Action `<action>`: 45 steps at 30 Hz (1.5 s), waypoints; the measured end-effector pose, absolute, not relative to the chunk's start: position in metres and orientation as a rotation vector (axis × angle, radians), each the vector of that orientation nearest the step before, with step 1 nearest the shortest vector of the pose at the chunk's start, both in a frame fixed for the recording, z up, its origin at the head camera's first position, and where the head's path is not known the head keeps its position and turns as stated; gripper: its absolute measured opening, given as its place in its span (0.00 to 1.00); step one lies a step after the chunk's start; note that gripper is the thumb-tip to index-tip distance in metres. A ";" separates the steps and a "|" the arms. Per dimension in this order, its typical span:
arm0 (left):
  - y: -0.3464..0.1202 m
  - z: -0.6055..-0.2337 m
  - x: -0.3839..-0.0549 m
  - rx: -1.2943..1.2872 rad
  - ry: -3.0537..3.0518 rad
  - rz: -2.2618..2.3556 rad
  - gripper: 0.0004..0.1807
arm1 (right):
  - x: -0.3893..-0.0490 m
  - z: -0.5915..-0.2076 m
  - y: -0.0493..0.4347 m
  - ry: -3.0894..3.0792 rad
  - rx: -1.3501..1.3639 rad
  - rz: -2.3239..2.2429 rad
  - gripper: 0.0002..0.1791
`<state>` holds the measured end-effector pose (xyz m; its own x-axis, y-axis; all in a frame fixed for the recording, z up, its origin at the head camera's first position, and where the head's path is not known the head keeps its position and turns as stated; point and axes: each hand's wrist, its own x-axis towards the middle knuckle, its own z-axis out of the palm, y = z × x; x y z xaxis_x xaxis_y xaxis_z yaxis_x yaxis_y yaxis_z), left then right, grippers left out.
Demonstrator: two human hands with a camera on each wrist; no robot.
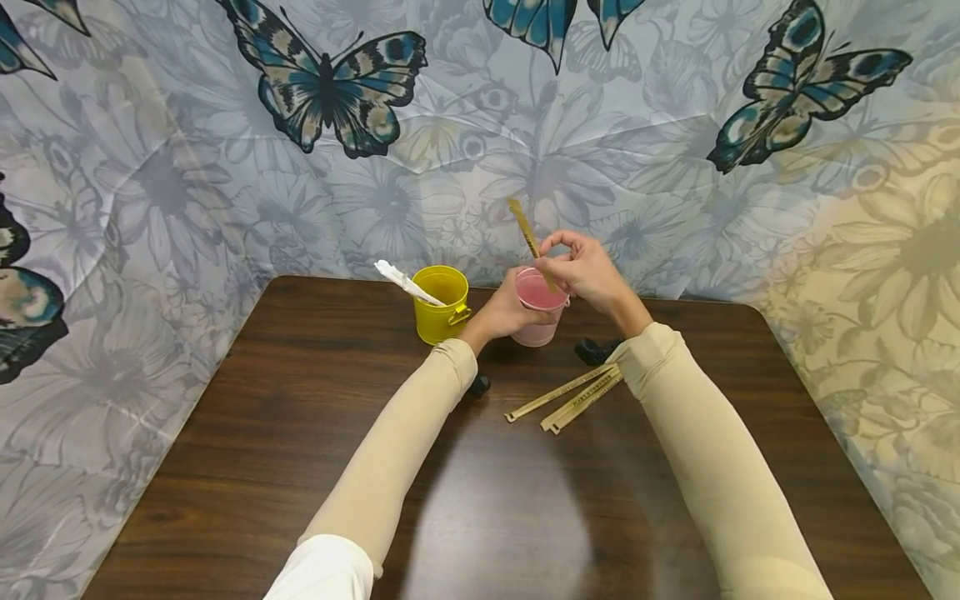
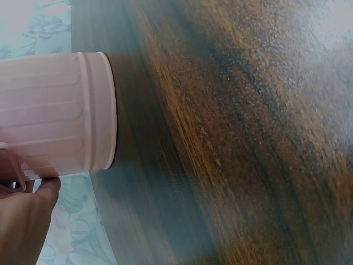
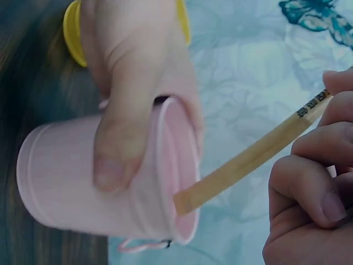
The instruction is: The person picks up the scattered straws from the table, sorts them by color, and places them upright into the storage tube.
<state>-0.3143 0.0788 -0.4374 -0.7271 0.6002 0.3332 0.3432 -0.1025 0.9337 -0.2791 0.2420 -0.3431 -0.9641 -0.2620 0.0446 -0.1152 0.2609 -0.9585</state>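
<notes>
In the head view my left hand [image 1: 504, 312] grips the side of a small pink bucket [image 1: 536, 335]. Its thumb lies along the bucket wall in the right wrist view. My right hand [image 1: 592, 273] pinches a flat tan stick in a printed wrapper [image 1: 523, 227] above the bucket. The lower end of this stick [image 3: 248, 163] is at the bucket's mouth, tilted. Several similar wrapped sticks [image 1: 581, 400] lie on the table below my right forearm. Left of my left hand stands a yellow bucket [image 1: 432, 325] with white slim items [image 1: 405, 282] leaning in it.
The brown wooden table [image 1: 300, 433] ends at a butterfly-patterned cloth [image 1: 480, 192] just behind the buckets. A black object [image 1: 592, 351] sits near my right sleeve. Another small dark object [image 1: 480, 385] is partly hidden by my left sleeve.
</notes>
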 end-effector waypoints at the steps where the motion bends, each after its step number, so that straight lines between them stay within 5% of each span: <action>1: 0.078 -0.434 -0.312 1.041 1.975 1.914 0.32 | -0.281 -0.346 0.243 2.407 -0.345 -1.787 0.06; 13: 0.081 -0.441 -0.318 0.924 2.082 1.827 0.37 | -0.280 -0.363 0.251 2.521 -0.250 -1.610 0.07; 23: 0.078 -0.453 -0.321 0.797 2.197 1.751 0.44 | -0.243 -0.367 0.261 2.504 -0.402 -1.296 0.13; 45: 0.080 -0.453 -0.314 0.697 2.276 1.696 0.49 | -0.198 -0.443 0.287 2.644 -0.503 -0.781 0.11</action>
<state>-0.3136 0.0801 -0.4535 -0.8638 0.4929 0.1045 0.2410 0.2221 0.9448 -0.1978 0.2865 -0.4429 -0.8804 -0.4217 -0.2171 -0.2361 0.7866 -0.5705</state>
